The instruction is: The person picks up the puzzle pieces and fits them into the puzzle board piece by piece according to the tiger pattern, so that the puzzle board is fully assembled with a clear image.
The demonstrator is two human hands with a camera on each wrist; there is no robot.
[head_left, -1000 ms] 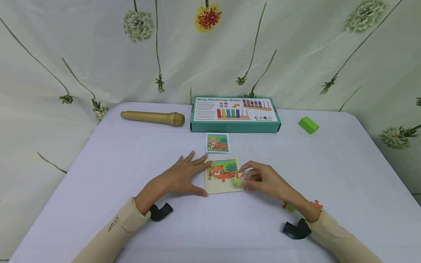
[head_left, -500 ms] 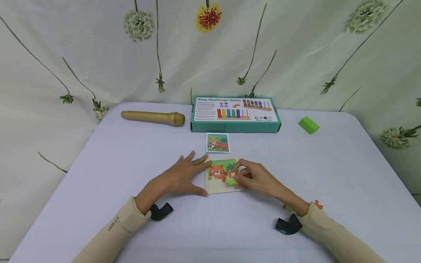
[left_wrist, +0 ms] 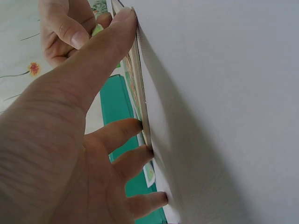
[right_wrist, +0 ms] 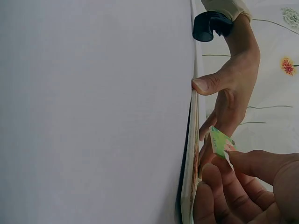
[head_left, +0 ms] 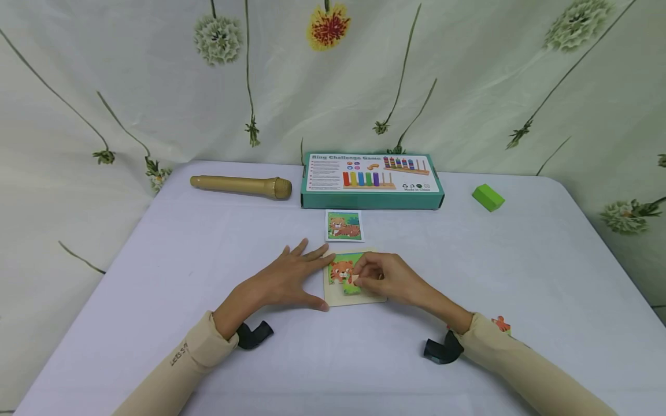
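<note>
A wooden puzzle tray [head_left: 339, 300] with part of a tiger picture lies mid-table. My left hand [head_left: 288, 280] rests at its left side with fingers spread; the thumb and fingertips touch the tray's edge. Over the tray's lower part, my right hand [head_left: 390, 280] pinches a green puzzle piece [head_left: 351, 288] between thumb and fingers. In the right wrist view that puzzle piece [right_wrist: 217, 142] is held tilted above the tray, apart from it. My right hand hides the tray's right portion. Just behind stands a small tiger picture card [head_left: 344, 226], lying flat.
A teal game box [head_left: 372, 200] lies at the back, with a gold microphone [head_left: 239, 186] to its left and a green block [head_left: 488, 197] to its right. An orange puzzle piece [head_left: 502, 323] shows beside my right sleeve, which partly hides other pieces.
My right hand has moved left across the tray with the puzzle piece, from its right edge to near the middle. My left hand has stayed in place.
</note>
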